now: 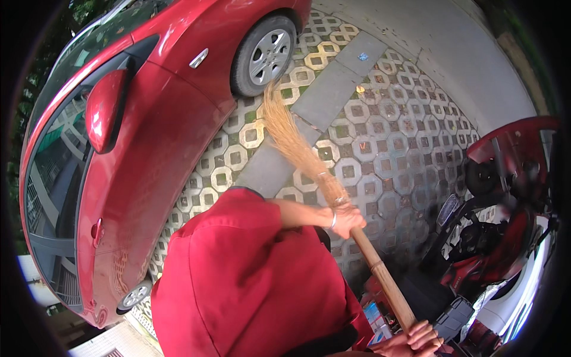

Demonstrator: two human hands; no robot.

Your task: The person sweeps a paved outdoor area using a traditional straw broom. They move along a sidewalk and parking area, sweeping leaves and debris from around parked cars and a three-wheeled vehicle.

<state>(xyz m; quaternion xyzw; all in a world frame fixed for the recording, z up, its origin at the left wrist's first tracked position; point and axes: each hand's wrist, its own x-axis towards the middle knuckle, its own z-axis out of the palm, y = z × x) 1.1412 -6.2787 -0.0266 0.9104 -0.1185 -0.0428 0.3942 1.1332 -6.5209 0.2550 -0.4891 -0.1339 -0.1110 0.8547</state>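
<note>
A long broom of pale bristles with a bamboo handle runs diagonally across the view. My left hand, with a silver bangle at the wrist, is closed around the handle just behind the bound bristles. Farther back, near the bottom edge, my right hand grips the handle's upper end. The bristle tips reach the paving beside the front wheel of a red car; whether they touch the tyre I cannot tell. My red shirt fills the lower middle.
Octagonal grass pavers cover the ground, crossed by a strip of grey slabs. A small blue wrapper and a yellow leaf lie there. A parked motorcycle stands on the right, with a pale wall beyond.
</note>
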